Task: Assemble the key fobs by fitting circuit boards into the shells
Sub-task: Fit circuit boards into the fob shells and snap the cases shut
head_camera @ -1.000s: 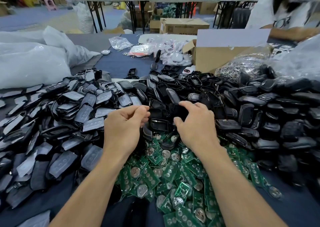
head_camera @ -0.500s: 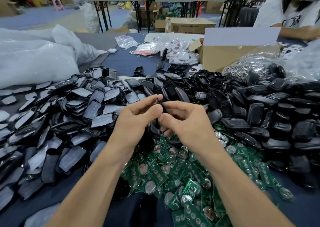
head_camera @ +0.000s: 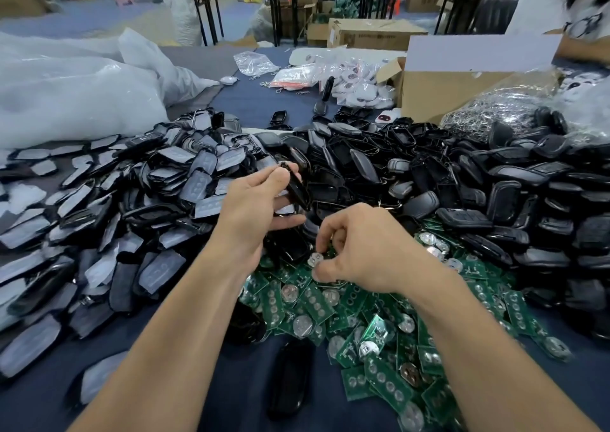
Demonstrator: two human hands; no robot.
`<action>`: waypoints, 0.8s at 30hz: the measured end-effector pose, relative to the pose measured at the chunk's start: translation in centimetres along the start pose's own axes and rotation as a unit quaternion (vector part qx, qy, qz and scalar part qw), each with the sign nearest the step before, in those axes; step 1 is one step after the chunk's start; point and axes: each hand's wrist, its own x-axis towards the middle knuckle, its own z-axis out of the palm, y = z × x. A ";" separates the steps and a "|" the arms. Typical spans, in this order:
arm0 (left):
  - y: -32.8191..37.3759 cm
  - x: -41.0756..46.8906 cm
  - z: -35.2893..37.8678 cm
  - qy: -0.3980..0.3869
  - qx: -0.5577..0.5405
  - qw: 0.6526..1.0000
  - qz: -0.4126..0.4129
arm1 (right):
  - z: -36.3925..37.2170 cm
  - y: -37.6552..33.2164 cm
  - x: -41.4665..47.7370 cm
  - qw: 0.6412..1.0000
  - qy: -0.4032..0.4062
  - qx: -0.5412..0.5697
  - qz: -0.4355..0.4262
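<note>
A: Where is there open room nearest the person?
B: Only a narrow strip of bare desk (head_camera: pixel 241 398) between the forearms, with one loose black shell (head_camera: pixel 290 379) lying in it. Just beyond, the green circuit boards (head_camera: pixel 379 332) spill to the right.
A: And the right hand?
B: The right hand (head_camera: pixel 369 250) sits low on that pile, its grip pinching one circuit board (head_camera: pixel 315 260) by the coin-cell end, likely to lift it clear of its neighbours.
A: The left?
B: The left hand (head_camera: pixel 251 210) is raised just beyond, its grip pinching a black shell half (head_camera: pixel 297 187) tilted on edge, probably ready to take the board. Board and shell are near, not touching.
A: Farther out?
B: Film-covered shell pieces (head_camera: pixel 132 200) are heaped on the left and black shells (head_camera: pixel 495 200) on the right, hemming both hands in. A cardboard box (head_camera: pixel 445 91) and white bags (head_camera: pixel 66 95) stand beyond. A wide sweep would, I think, topple the heaps.
</note>
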 end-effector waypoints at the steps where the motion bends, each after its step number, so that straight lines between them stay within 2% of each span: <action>1: 0.0 0.0 0.0 0.003 -0.004 1.000 0.001 | -0.1 0.0 0.0 1.000 0.003 0.002 0.001; 4: 0.2 0.2 -0.2 0.007 -0.010 1.000 0.008 | -0.6 0.3 -0.2 1.000 0.019 0.002 -0.003; 7: 0.3 0.3 -0.3 -0.010 0.001 1.000 -0.002 | -0.6 0.8 0.0 0.994 0.086 0.060 -0.007; 12: 0.0 0.4 -0.1 -0.072 -0.002 0.997 -0.014 | -0.7 1.5 0.6 0.944 0.209 0.254 0.002; 16: -0.1 0.2 0.0 -0.131 -0.008 0.991 0.013 | -0.1 1.1 0.7 0.914 0.311 0.262 -0.002; 21: -0.4 0.3 -0.7 -0.169 0.001 0.985 0.027 | -0.1 1.1 0.8 0.874 0.332 0.354 0.013; 24: -0.5 0.3 -0.9 -0.164 -0.002 0.986 0.035 | -0.3 1.1 0.7 0.851 0.322 0.415 0.021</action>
